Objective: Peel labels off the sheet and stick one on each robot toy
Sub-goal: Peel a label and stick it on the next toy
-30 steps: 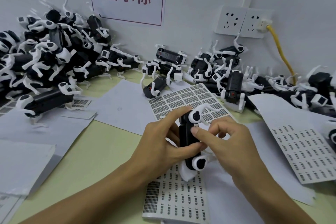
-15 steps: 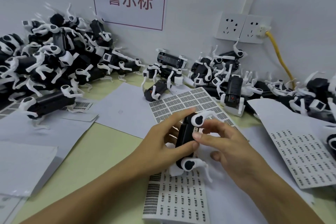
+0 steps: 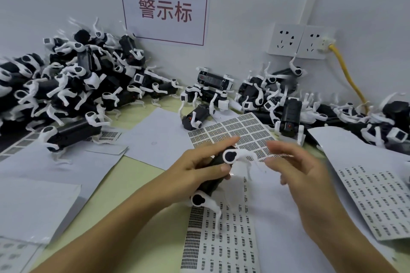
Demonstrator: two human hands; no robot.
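Here left hand grips robot toy; right hand spread loose.

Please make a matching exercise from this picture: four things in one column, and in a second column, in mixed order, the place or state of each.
Things:
1. left hand
2. right hand
3. yellow cable
4. red-framed sign

Places or states:
A. plugged into the wall socket
B. on the wall, above the toy pile
C. grips the black and white robot toy
D. open, holds nothing

Pairs: 1-C, 2-D, 3-A, 4-B
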